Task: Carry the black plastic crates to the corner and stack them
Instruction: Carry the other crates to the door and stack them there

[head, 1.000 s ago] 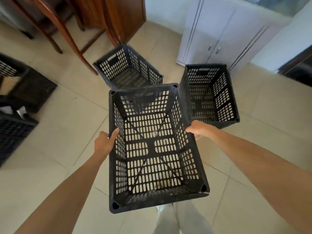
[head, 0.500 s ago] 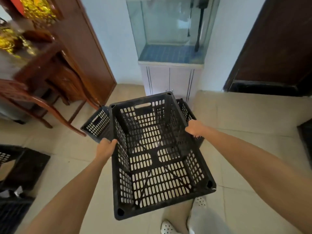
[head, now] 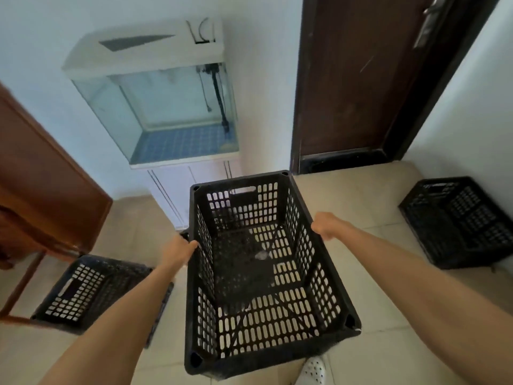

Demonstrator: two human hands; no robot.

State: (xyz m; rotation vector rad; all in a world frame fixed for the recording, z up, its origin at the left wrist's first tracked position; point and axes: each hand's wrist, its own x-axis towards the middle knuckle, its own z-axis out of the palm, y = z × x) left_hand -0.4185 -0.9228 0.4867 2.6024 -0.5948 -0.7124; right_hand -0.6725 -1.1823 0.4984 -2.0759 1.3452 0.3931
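Note:
I carry a black perforated plastic crate (head: 263, 340) in front of me, above the tiled floor, its open top facing up. My left hand (head: 179, 250) grips its left rim and my right hand (head: 326, 225) grips its right rim. A second black crate (head: 86, 290) lies on the floor at the lower left. A third black crate (head: 458, 220) stands on the floor at the right, beside the white wall near the corner by the dark door.
A glass aquarium (head: 166, 107) on a white cabinet (head: 180, 190) stands straight ahead against the wall. A dark wooden door (head: 361, 79) is to its right. Brown wooden furniture (head: 41, 190) fills the left side. My white shoe (head: 313, 370) shows below the crate.
The view has lifted and swung right: the aquarium and door now fill the top, and the crate by the right wall has come into view. Both hands keep their hold on the carried crate.

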